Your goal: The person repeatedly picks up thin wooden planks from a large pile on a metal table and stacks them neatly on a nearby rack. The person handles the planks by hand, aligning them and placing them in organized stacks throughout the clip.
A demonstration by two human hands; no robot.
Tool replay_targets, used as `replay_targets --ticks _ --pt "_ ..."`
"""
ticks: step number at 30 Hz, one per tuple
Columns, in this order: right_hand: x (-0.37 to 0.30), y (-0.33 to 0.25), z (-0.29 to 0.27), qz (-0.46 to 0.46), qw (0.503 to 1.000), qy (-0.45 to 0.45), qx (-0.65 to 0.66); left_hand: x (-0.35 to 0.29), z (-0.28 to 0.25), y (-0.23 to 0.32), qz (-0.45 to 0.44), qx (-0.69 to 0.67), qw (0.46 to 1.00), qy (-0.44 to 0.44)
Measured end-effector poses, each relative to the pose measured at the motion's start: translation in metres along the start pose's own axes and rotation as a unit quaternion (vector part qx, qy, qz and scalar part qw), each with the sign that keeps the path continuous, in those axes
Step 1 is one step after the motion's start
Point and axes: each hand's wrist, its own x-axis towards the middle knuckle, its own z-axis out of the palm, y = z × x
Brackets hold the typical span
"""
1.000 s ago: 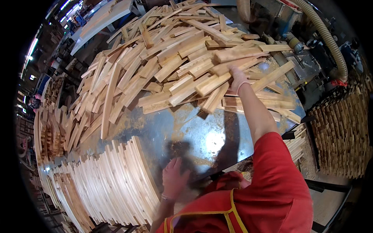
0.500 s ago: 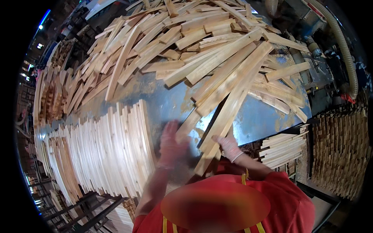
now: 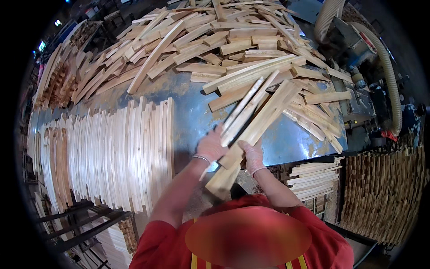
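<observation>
My left hand point(image 3: 212, 145) grips narrow wooden boards point(image 3: 245, 114) turned on edge, their light edges facing up. Its fingers curl round the far side of these boards. My right hand point(image 3: 252, 156) is closed on the near end of a wide flat board point(image 3: 264, 123), thumb on top; its lower fingers are hidden. This board slants away to the right over the metal table. Beneath its near end, another board point(image 3: 222, 181) juts out over the table's front edge toward my body. The far ends of the boards rest near a loose heap of planks point(image 3: 251, 33).
A tight row of light slats point(image 3: 125, 148) lies on the left of the metal table point(image 3: 192, 98). Stacked boards point(image 3: 316, 179) and a tall wood stack point(image 3: 380, 197) stand at the right. Beyond them are a machine and a ribbed hose point(image 3: 396, 89).
My left hand has moved right and up and closed on boards that now stand on edge. My right hand has shifted slightly left and up with the wide board. The view has shifted.
</observation>
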Motion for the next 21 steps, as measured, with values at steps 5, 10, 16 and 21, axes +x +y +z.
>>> replay_targets --ticks 5,10,16,21 --pt "-0.007 -0.029 -0.038 -0.069 0.994 0.043 -0.074 -0.038 0.035 -0.013 0.03 -0.3 0.952 -0.05" --pt "-0.032 -0.063 -0.055 -0.124 0.969 0.035 -0.213 -0.126 0.047 -0.075 0.011 -0.49 0.872 0.0" --pt "-0.033 -0.044 0.026 -0.173 0.955 -0.066 -0.232 -0.166 0.015 -0.062 -0.263 -0.305 0.895 0.191" --pt "-0.067 0.038 0.084 -0.093 0.843 -0.175 -0.499 -0.165 0.038 -0.09 -0.235 -0.023 0.948 0.214"
